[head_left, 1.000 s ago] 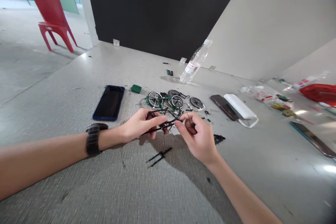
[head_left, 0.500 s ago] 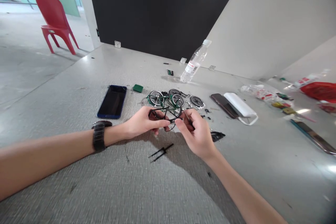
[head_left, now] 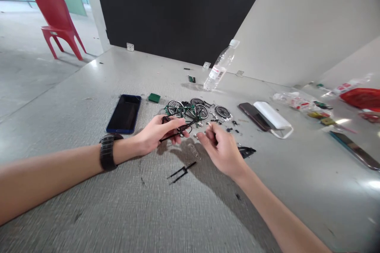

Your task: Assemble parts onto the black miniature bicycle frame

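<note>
Spread across a grey floor (head_left: 89,205): a dark phone (head_left: 124,113), a small green block (head_left: 154,97), loose toy bicycle wheels (head_left: 190,108), a tilted plastic bottle (head_left: 220,65), a second phone beside a white power bank (head_left: 271,115), a red chair (head_left: 56,19) far behind. Directly below the hands, a black fork piece (head_left: 181,171). Held just above the floor in front of the wheels, a thin black toy bicycle frame (head_left: 177,128), pinched in the closed left hand (head_left: 156,136). Right hand (head_left: 221,150) just beside it, fingers curled around a thin tool (head_left: 211,129), apart from the frame.
</note>
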### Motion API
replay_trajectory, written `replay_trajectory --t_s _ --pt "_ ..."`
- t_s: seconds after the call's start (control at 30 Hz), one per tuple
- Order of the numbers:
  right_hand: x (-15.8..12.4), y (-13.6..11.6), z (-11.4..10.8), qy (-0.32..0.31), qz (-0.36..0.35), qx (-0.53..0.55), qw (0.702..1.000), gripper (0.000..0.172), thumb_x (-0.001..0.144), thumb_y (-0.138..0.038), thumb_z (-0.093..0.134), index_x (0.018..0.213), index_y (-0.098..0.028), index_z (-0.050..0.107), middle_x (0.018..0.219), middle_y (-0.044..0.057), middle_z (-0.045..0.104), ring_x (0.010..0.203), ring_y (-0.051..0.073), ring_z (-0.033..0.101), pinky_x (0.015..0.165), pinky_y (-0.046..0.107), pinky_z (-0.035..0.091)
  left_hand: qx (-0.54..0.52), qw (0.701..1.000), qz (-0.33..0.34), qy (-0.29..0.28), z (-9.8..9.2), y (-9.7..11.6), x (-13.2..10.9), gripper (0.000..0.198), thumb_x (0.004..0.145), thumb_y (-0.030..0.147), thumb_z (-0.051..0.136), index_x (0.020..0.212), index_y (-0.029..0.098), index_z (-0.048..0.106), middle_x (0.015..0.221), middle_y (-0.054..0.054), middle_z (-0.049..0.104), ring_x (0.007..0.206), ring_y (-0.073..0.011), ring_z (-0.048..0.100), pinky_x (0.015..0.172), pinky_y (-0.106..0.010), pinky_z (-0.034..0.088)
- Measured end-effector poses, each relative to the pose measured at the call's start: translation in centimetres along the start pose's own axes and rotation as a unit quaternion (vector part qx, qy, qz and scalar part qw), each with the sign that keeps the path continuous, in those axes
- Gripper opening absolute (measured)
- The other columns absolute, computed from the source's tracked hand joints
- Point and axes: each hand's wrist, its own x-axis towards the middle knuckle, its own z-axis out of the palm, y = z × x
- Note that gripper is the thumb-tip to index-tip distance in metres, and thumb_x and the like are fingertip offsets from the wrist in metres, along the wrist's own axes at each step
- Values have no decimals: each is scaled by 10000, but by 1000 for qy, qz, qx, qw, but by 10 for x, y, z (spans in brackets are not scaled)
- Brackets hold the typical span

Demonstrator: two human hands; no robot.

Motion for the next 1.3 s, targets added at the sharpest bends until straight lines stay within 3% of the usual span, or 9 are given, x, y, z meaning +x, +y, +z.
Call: replay_trajectory --t_s 0.07,0.23,0.4,0.67,0.83,1.07,1.17,1.3 --pt "2 3 -4 -10 -16 -39 999 399 989 -501 567 775 -258 333 691 -31 424 588 121 397 563 304 327 -8 1000 -12 15 0 2 0 399 900 519 705 895 122 671 865 -92 757 562 -88 613 519 -225 447" --pt "3 6 -7 -110 -29 -78 991 359 910 -520 708 854 -232 500 867 52 600 834 211 547 724 358 430 9 999 -26 36 3 3 2 429 875 548 709 902 123 668 907 -103 737 567 -78 576 446 -213 355" --pt "0 0 1 -142 -17 -65 988 249 938 -359 674 832 -234 487 859 44 631 833 212 578 740 377 443 44 998 -24 41 5 1 3 506 902 603 663 984 107 720 921 -112 708 610 -85 573 443 -207 323" --pt "-1 -7 4 -141 -8 -62 988 167 957 -266 608 862 -235 473 896 46 637 836 210 591 732 367 449 84 996 -13 0 -1 -6 2 595 942 660 595 1182 133 732 839 -72 680 614 -94 551 455 -205 310" --pt "0 -6 5 -130 -11 -45 990 143 972 -264 570 862 -235 483 892 53 640 807 203 597 700 356 462 65 998 -4 10 -3 -6 3 590 945 649 612 1254 158 721 833 -47 641 644 -91 538 480 -204 306" --pt "4 2 3 -101 -10 -51 994 258 954 -293 594 769 -250 419 798 41 628 734 203 582 654 362 438 49 997 -22 47 1 -5 3 583 910 654 660 1181 144 744 878 -58 622 692 -97 534 466 -189 283" --pt "3 3 3 -106 -5 -46 993 222 986 -305 540 804 -252 424 795 40 628 730 207 590 653 370 444 54 997 -27 50 1 -6 4 564 906 653 666 1146 148 742 908 -61 628 667 -84 514 465 -187 284" --pt "2 2 3 -98 -10 -42 994 216 974 -303 563 814 -252 428 848 55 641 757 213 614 648 366 464 35 998 -21 55 3 -5 4 495 910 612 678 1098 158 729 1003 -84 664 782 -111 578 498 -165 339"
